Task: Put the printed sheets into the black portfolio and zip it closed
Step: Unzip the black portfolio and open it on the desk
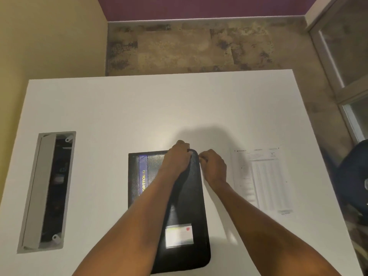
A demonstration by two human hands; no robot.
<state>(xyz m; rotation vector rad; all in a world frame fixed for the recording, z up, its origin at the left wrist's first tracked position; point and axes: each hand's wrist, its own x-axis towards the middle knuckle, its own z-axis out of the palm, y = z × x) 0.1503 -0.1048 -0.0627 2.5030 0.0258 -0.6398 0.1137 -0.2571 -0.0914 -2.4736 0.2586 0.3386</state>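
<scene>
The black portfolio (pixel 187 200) lies flat and closed on the white table (pixel 139 108), with a blue spine band reading "PORTFOLIO" and a white card in a clear pocket near me. My left hand (pixel 177 158) grips the portfolio's far right corner. My right hand (pixel 214 166) is just right of that corner, fingers pinched at the edge where the zipper runs; the pull itself is too small to see. The printed sheets (pixel 264 180) lie flat on the table to the right of my right hand, showing text and a table of rows.
A grey rectangular cable hatch (pixel 47 190) is set into the table on the left, with its lid open. A dark chair (pixel 356 176) stands off the table's right edge. Beyond the far edge is mottled floor.
</scene>
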